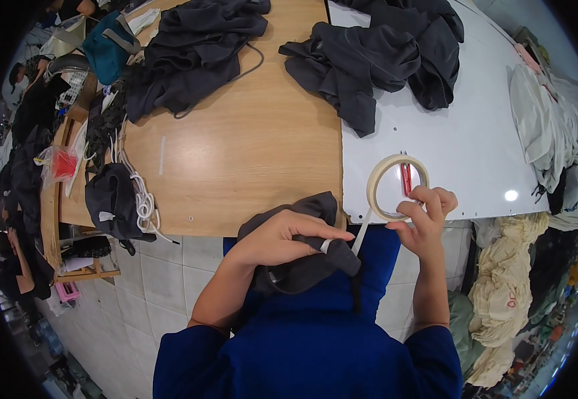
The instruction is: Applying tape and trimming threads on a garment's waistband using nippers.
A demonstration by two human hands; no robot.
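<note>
While under tape (pixel 372 188), tabletop (pixel 471 159) above tiles (pixel 164 267).

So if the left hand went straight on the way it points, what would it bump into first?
Probably the tape strip just to the right of the left hand, though depth is unclear.

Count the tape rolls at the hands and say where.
1: the cream tape roll, held in the right hand, its strip running toward the dark cloth in the left hand. No other shows there.
</note>
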